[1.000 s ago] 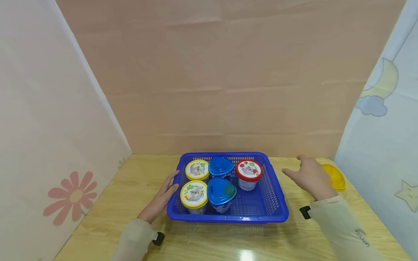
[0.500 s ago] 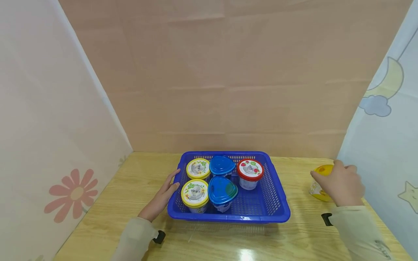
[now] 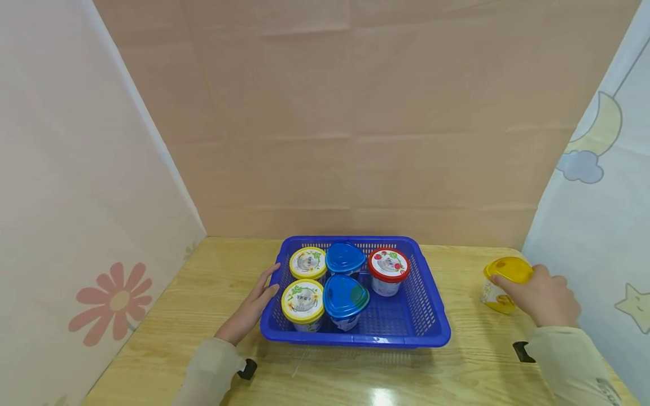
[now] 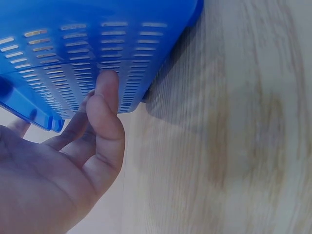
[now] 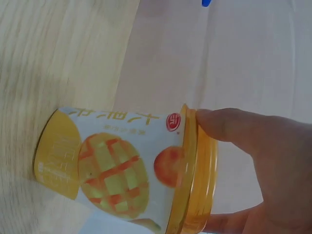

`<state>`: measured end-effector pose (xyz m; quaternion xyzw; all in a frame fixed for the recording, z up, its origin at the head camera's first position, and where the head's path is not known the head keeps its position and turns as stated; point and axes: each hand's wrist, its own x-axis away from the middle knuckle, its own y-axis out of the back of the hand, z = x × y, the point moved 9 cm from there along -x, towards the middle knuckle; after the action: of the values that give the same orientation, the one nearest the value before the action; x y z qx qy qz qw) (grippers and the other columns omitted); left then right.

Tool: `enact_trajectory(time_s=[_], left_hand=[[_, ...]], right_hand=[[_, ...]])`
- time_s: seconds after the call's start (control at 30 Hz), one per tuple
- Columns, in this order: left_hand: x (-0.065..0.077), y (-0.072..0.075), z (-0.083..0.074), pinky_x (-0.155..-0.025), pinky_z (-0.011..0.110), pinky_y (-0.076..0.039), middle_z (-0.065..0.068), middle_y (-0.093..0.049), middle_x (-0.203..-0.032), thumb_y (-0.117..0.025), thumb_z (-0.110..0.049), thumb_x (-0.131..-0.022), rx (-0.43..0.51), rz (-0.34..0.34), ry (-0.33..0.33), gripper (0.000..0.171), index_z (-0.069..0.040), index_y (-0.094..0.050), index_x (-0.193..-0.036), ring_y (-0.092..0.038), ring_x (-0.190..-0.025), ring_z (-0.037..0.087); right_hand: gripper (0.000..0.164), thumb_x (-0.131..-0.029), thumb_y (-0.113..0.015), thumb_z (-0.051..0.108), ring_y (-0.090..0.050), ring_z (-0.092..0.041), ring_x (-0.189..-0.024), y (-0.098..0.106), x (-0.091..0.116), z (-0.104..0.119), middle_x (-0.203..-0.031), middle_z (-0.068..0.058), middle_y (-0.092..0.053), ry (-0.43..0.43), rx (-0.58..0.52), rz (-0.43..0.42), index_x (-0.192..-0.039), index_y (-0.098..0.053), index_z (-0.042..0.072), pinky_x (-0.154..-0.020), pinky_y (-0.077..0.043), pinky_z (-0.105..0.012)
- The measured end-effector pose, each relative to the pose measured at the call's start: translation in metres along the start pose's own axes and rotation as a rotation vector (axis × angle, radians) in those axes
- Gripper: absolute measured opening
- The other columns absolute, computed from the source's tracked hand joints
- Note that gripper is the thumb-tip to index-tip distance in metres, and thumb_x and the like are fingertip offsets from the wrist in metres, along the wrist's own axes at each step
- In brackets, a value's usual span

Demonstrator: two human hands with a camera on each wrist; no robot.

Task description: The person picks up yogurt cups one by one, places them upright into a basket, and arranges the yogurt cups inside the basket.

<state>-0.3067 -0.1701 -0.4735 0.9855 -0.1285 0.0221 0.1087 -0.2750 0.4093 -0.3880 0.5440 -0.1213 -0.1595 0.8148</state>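
My right hand (image 3: 545,296) grips a yellow-lidded cup (image 3: 495,291) by its lid, at the table's right side. In the right wrist view the cup (image 5: 122,175) is white with printed mango pictures, and thumb and fingers sit on opposite sides of the yellow lid (image 5: 201,170). Its base is right at the wood surface. My left hand (image 3: 247,310) rests against the left side of a blue plastic basket (image 3: 355,340), its fingers fairly straight along the rim. From the left wrist, the thumb (image 4: 106,107) touches the slotted basket wall (image 4: 78,44).
Inside the basket, two yellow-rimmed tubs (image 3: 302,301) stand at the left. Two cups with blue three-cornered lids (image 3: 346,296) are beside them, and a red-lidded tub (image 3: 389,265) is at the back right. A brown paper-like backdrop (image 3: 325,141) rises behind the wooden table (image 3: 457,372).
My right hand has moved right and down to the yellow-lidded cup and now grips its lid. The cup has shifted slightly left. My left hand stays at the basket.
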Motion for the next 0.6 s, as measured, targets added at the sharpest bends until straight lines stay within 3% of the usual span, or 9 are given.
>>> enact_trajectory(time_s=[0.2, 0.43, 0.6], left_hand=[[0.0004, 0.0022, 0.0006, -0.108, 0.057, -0.04, 0.014, -0.032, -0.158, -0.044, -0.047, -0.106, 0.01, 0.01, -0.007, 0.053, -0.045, -0.023, -0.155, -0.04, -0.14, 0.038], [0.0019, 0.0022, 0.0016, -0.103, 0.053, -0.046, 0.017, -0.036, -0.154, -0.044, -0.048, -0.105, 0.028, 0.002, -0.006, 0.053, -0.044, -0.024, -0.154, -0.046, -0.135, 0.037], [0.0008, 0.0003, -0.0013, -0.101, 0.051, -0.048, 0.019, -0.039, -0.152, -0.043, -0.046, -0.106, 0.03, 0.009, -0.008, 0.053, -0.043, -0.024, -0.155, -0.048, -0.132, 0.036]], right_hand=[[0.115, -0.082, -0.053, 0.081, -0.054, -0.05, -0.08, -0.0015, -0.0017, -0.003, -0.099, -0.044, -0.046, -0.002, -0.019, 0.006, -0.132, -0.028, -0.02, -0.053, -0.044, -0.048], [0.116, -0.083, -0.052, 0.081, -0.048, -0.054, -0.092, -0.0039, -0.004, -0.0046, -0.108, -0.046, -0.045, 0.008, -0.017, 0.027, -0.135, -0.029, -0.02, -0.058, -0.045, -0.052], [0.116, -0.081, -0.054, 0.081, -0.055, -0.05, -0.084, -0.004, -0.0056, -0.0077, -0.103, -0.044, -0.051, -0.017, -0.017, 0.017, -0.131, -0.03, -0.021, -0.055, -0.047, -0.047]])
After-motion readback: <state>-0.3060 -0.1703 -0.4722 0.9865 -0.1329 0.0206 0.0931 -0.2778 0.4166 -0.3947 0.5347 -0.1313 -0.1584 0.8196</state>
